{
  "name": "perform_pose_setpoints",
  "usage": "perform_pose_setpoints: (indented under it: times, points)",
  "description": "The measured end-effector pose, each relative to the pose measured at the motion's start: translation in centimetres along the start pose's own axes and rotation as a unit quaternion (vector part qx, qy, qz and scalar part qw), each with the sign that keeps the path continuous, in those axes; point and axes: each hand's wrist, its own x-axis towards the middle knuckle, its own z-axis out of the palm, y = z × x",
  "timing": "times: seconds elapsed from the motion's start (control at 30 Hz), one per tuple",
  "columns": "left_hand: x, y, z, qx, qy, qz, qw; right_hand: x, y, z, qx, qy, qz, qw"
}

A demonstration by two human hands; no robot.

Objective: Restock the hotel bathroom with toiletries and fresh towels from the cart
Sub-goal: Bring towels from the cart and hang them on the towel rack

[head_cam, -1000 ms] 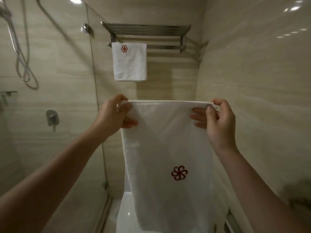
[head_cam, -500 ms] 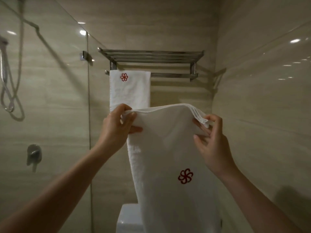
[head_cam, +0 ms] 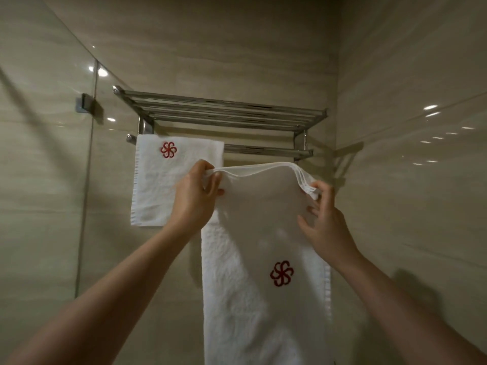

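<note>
left hand [head_cam: 196,198] and right hand [head_cam: 325,222] each pinch a top corner of the white terry towel with red flower emblem [head_cam: 253,259], just below the chrome rack rail [head_cam: 266,150]. drape it level beside the hung white towel [head_cam: 168,185], emblem outward.

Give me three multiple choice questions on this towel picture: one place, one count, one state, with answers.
1. Where on the rail does the hung towel sit? A left end; B right end; C middle.
2. How many red logos show? A one; B two; C three.
3. The held towel is: A draped over the rail; B pinched by both hands; C lying folded.
A: the rail is bare to its right. B: one per towel. B: left hand and right hand pinch its top edge.
</note>
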Motion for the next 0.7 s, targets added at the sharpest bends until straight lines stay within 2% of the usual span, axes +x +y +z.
perform_pose_setpoints:
  times: [0.17, 0.3, 0.43, 0.7]
  points:
    - [4.7, -3.2, 3.8, 0.033, 0.012, 0.035, 0.999, 5.9, 4.3, 2.7, -0.02, 0.026, -0.035, 0.999]
    - [8.8, -5.3, 7.6, 0.051, 0.049, 0.025, 0.997, 10.6, 7.7, 3.9, -0.065, 0.021, -0.061, 0.996]
    - [13.7, -6.6, 11.5, 0.089, 0.079, 0.062, 0.991, 16.4, 10.9, 3.9, -0.049, 0.032, -0.068, 0.996]
    - [22.0, -7.3, 16.8, 0.075, 0.142, 0.101, 0.982, 26.1, 14.1, 4.9, -0.071, 0.053, -0.096, 0.991]
